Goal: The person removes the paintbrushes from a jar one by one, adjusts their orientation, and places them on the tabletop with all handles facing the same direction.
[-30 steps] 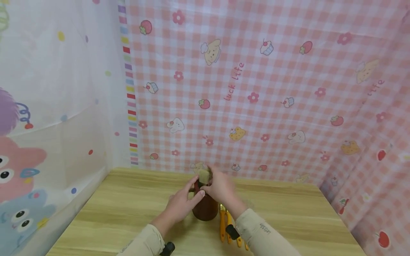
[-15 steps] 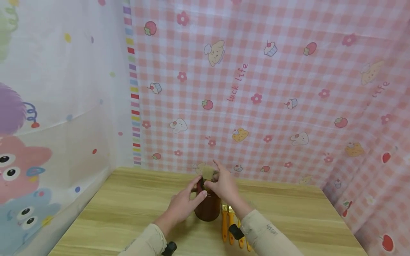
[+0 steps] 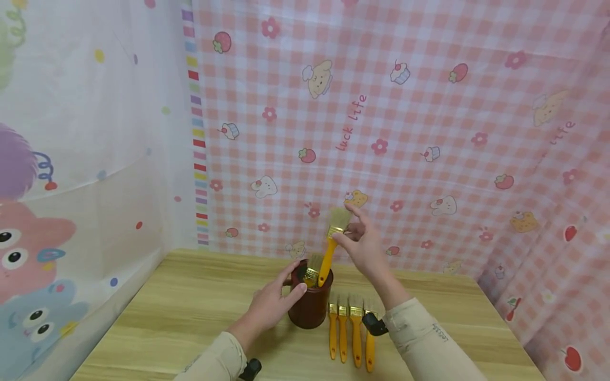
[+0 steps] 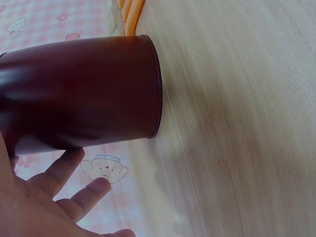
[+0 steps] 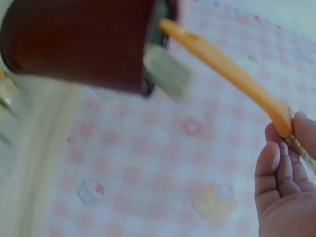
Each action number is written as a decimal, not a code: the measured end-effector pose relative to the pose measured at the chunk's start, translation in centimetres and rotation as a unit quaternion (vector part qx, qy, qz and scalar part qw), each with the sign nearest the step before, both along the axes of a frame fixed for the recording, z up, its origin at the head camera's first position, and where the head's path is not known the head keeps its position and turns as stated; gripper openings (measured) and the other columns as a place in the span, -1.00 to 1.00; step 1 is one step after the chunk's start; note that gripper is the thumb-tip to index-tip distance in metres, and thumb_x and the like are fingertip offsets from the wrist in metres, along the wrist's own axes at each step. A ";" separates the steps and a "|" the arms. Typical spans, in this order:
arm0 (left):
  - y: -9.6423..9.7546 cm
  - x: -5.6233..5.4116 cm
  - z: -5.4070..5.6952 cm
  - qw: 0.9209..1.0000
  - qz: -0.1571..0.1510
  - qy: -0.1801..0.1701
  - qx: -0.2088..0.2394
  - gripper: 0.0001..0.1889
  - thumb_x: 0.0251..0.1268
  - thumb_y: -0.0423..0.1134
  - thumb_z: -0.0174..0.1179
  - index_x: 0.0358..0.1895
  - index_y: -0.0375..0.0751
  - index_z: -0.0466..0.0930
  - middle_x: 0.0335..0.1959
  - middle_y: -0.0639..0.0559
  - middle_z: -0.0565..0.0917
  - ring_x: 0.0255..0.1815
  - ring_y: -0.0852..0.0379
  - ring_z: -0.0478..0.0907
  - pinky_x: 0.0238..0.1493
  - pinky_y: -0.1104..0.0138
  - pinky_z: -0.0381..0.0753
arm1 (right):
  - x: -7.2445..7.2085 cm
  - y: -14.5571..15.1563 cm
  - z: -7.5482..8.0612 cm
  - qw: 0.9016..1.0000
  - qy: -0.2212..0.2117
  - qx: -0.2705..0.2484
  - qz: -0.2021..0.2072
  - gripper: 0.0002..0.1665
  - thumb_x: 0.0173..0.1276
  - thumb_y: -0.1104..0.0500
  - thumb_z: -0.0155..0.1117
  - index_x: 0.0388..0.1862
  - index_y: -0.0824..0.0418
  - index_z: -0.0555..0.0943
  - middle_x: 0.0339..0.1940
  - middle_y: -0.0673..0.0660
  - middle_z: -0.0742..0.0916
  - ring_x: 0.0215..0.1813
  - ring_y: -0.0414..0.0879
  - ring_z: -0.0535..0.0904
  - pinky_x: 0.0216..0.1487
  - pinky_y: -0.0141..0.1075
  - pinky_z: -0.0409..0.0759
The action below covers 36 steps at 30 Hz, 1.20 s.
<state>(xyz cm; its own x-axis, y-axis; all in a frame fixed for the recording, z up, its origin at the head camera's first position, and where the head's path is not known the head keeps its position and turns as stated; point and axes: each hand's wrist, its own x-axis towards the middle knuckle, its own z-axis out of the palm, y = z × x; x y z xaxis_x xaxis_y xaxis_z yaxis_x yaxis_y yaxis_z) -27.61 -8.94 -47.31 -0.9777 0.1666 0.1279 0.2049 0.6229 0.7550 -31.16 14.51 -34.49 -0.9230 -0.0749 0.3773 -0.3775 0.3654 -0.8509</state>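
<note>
A dark red-brown cup (image 3: 308, 307) stands upright on the table. My left hand (image 3: 272, 299) holds it from the left, thumb on the near side and fingers by the rim. One paintbrush (image 3: 313, 269) stands inside, its bristles above the rim. Above and right of the cup, my right hand (image 3: 364, 243) pinches a second paintbrush (image 3: 329, 254) near its metal band. That brush has its bristles up, and its yellow-orange handle slants down to the cup's mouth. In the right wrist view, the handle end (image 5: 170, 27) lies close to the opening.
Several paintbrushes (image 3: 356, 338) with yellow-orange handles lie side by side on the wooden table (image 3: 200, 296), just right of the cup. A pink checked cloth (image 3: 405, 174) hangs behind the table, and a white patterned cloth (image 3: 95, 222) hangs at left.
My right hand has risen from the cup's mouth and moved right, lifting a paintbrush with it. The left hand stays on the cup. The brush left inside shows more plainly.
</note>
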 end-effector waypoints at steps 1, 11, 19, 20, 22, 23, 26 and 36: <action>0.0 0.0 0.0 1.000 -0.001 0.003 0.000 -0.31 0.61 0.36 0.03 0.69 0.59 0.07 0.47 -0.06 0.63 0.48 -0.34 0.55 0.49 -0.51 0.16 | 0.0 0.6 0.4 1.000 -0.001 -0.002 -0.005 -0.12 0.47 0.25 0.48 0.68 -0.12 0.36 -0.01 0.29 0.77 -0.07 -0.06 0.79 -0.08 -0.29 0.75; 0.0 -0.1 0.0 1.000 -0.009 0.002 0.009 -0.32 0.61 0.37 0.01 0.69 0.65 0.03 0.46 -0.04 0.64 0.37 -0.30 0.66 0.49 -0.49 0.17 | -0.1 8.7 1.0 0.998 -0.044 -0.011 -0.048 -0.04 0.47 0.21 0.49 0.74 -0.09 0.27 -0.02 0.26 0.73 -0.20 -0.27 0.78 -0.11 -0.34 0.80; 0.0 -0.1 -0.1 1.000 -0.006 0.001 0.010 -0.32 0.62 0.35 0.02 0.69 0.62 0.05 0.46 -0.05 0.65 0.41 -0.33 0.62 0.49 -0.48 0.18 | 0.4 14.8 -2.8 0.988 -0.145 0.025 -0.051 0.02 0.51 0.19 0.45 0.79 0.08 0.12 -0.01 0.24 0.81 -0.19 -0.20 0.76 -0.06 -0.26 0.81; 0.0 -0.1 0.0 1.000 -0.006 0.001 0.010 -0.32 0.61 0.36 0.02 0.69 0.62 0.05 0.46 -0.04 0.64 0.41 -0.33 0.62 0.49 -0.49 0.18 | 0.4 15.4 -3.4 0.985 -0.160 0.026 -0.050 0.02 0.51 0.21 0.45 0.79 0.12 0.12 -0.04 0.22 0.81 -0.19 -0.19 0.77 -0.07 -0.25 0.81; 0.0 -0.2 -0.1 1.000 -0.003 0.000 0.007 -0.32 0.61 0.37 0.02 0.69 0.64 0.04 0.47 -0.02 0.64 0.43 -0.33 0.60 0.49 -0.48 0.17 | 0.6 16.4 -4.9 0.979 -0.195 0.031 -0.042 0.03 0.52 0.24 0.43 0.79 0.20 0.08 -0.07 0.24 0.81 -0.19 -0.14 0.78 -0.09 -0.25 0.81; 0.0 -0.2 -0.1 1.000 -0.001 -0.001 0.008 -0.32 0.60 0.38 0.02 0.69 0.65 0.03 0.47 -0.01 0.64 0.43 -0.33 0.60 0.50 -0.48 0.16 | 0.8 16.7 -5.6 0.976 -0.212 0.033 -0.036 0.04 0.52 0.26 0.42 0.79 0.23 0.06 -0.04 0.30 0.80 -0.17 -0.12 0.79 -0.07 -0.21 0.81; -0.1 -0.2 -0.2 1.000 -0.003 0.000 0.007 -0.32 0.60 0.38 0.02 0.69 0.65 0.04 0.47 -0.01 0.63 0.43 -0.34 0.60 0.50 -0.50 0.15 | 1.3 17.4 -8.3 0.965 -0.259 0.043 -0.021 0.04 0.51 0.26 0.43 0.77 0.30 0.06 0.13 0.43 0.78 -0.15 -0.06 0.82 -0.02 -0.10 0.82; 0.0 -0.1 -0.2 1.000 -0.004 0.002 0.002 -0.32 0.61 0.38 0.00 0.69 0.65 0.03 0.47 0.00 0.64 0.48 -0.34 0.55 0.48 -0.50 0.18 | 2.1 16.5 -13.4 0.948 -0.308 0.079 0.002 -0.07 0.47 0.30 0.45 0.68 0.43 0.21 -0.14 0.22 0.85 -0.26 0.00 0.77 -0.14 -0.08 0.80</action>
<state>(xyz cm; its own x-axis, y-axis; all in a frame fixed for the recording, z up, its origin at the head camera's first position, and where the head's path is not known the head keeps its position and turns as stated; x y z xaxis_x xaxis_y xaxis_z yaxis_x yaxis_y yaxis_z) -27.75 -8.95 -47.52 -0.9757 0.1739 0.1330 0.2133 0.6182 0.7566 -29.03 31.01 -47.90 -0.9642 -0.0897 -0.2496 0.1716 0.5066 -0.8449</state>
